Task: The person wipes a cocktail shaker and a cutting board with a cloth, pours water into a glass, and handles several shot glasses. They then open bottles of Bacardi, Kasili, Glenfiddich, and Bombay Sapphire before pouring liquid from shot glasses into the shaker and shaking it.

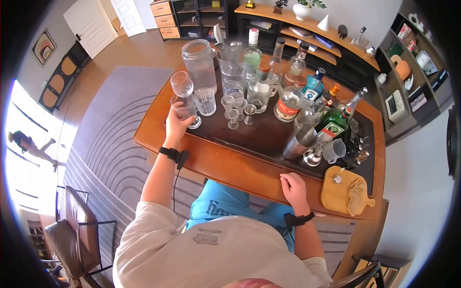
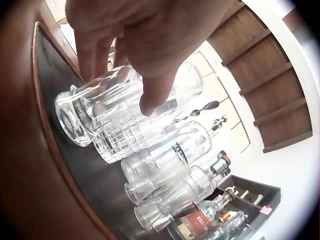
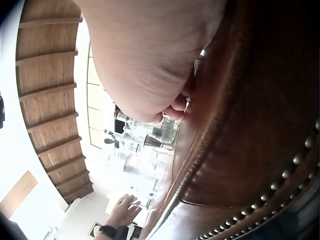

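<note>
My left hand (image 1: 178, 124) is at the table's left side, thumb and fingers curled round a tall clear glass with a thick round foot (image 2: 74, 120). The foot is close over the dark table top in the left wrist view. Right beside it stands a cut-glass tumbler (image 1: 206, 102). My right hand (image 1: 294, 189) rests at the front wooden edge (image 1: 240, 168), its fingers loosely curled and holding nothing. Nearest to that hand are a metal shaker tin (image 1: 299, 141) and a wooden board (image 1: 333, 197) bearing a crumpled cloth (image 1: 356, 196).
A large ribbed jar (image 1: 199, 67) stands behind the tumbler. Several small glasses and jiggers (image 1: 233, 117) sit mid-table. Crowded behind are several bottles, among them a green one (image 1: 332, 126). A plastic measuring cup (image 1: 334, 150) stands at the right.
</note>
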Tool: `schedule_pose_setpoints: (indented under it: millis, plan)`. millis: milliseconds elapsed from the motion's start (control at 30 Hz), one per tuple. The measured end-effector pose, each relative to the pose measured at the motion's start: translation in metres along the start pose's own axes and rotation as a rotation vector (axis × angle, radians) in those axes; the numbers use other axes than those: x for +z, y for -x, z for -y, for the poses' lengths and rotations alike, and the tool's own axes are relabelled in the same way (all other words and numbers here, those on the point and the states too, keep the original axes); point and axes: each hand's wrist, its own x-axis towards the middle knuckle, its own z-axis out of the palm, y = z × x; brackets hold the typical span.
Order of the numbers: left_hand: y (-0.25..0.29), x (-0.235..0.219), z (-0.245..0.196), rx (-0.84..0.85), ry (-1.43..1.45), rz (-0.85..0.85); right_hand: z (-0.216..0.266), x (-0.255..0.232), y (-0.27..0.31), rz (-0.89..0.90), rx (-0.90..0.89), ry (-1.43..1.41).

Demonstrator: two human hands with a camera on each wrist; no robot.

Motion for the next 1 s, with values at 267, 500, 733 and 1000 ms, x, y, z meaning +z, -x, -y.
schedule_pose_setpoints:
  millis: [267, 500, 733, 1000]
  plan:
    - [0.016, 0.011, 0.013, 0.073, 0.152, 0.022, -0.002, -0.004, 0.003, -0.038, 0.006, 0.042]
    - [0.144, 0.072, -0.041, 0.179, 0.173, 0.128, -0.013, -0.003, 0.011, -0.054, -0.051, 0.018]
    - [0.211, 0.154, -0.128, 0.363, 0.172, 0.623, -0.016, -0.003, 0.016, -0.048, -0.095, -0.009]
    - [0.240, 0.152, -0.138, 0.782, -0.126, 0.529, -0.008, -0.004, 0.018, -0.073, -0.071, -0.036]
